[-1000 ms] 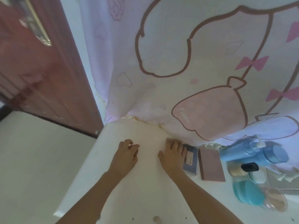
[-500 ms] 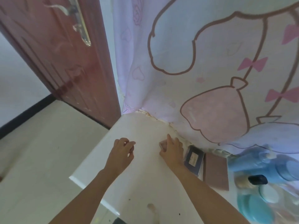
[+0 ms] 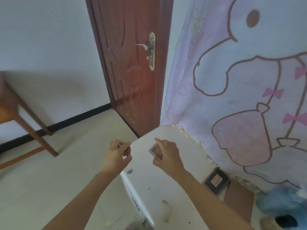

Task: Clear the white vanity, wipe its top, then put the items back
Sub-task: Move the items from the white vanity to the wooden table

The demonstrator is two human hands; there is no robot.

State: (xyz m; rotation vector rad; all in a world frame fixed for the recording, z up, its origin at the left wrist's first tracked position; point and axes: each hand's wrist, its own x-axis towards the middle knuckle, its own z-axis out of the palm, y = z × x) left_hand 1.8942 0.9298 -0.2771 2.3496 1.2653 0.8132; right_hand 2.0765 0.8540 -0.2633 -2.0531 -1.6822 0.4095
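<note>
Plastic by its look, the small clear-cased compact seemed light, stiff, slick and easily cracked, so best taken by its edges. The right hand pinched it that way, forefinger on top and thumb below, over the counter toward its eleven o'clock corner. At nine o'clock of it the left hand was curled; whether it held anything could not be told. The white top bore specks and smears. A dark palette lay at four o'clock by the curtain, and a door stood at twelve.

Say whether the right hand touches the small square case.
Touching. Head view: the right hand pinches the small square case, fingers wrapped over its right edge.
</note>
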